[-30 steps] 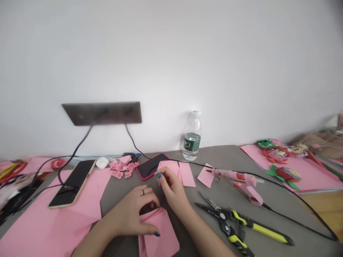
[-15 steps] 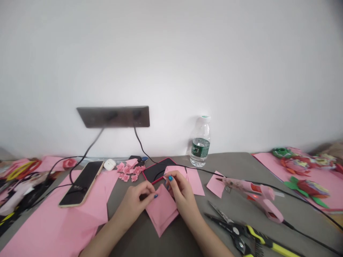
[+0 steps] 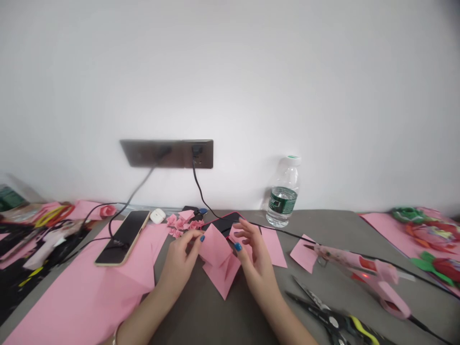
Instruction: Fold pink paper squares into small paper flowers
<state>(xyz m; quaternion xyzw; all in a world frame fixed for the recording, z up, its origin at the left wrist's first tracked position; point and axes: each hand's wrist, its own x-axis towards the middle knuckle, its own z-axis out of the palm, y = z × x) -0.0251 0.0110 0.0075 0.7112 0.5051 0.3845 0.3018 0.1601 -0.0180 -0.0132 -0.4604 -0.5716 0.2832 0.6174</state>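
A folded pink paper square stands half lifted off the grey table, one flap raised. My left hand pinches its left edge with thumb and fingers. My right hand holds the right side, thumb on the paper and the other fingers spread above it. Behind the paper lies a red-cased phone. Small pink paper roses sit just beyond my left hand.
A large pink sheet carries a beige phone on a cable. A water bottle stands by the wall. A pink glue gun and yellow-handled cutters lie at right. Paper flowers lie far right.
The paper came off the table and a flap was folded up. Both hands moved onto its edges. The view has panned left, shifting everything rightward.
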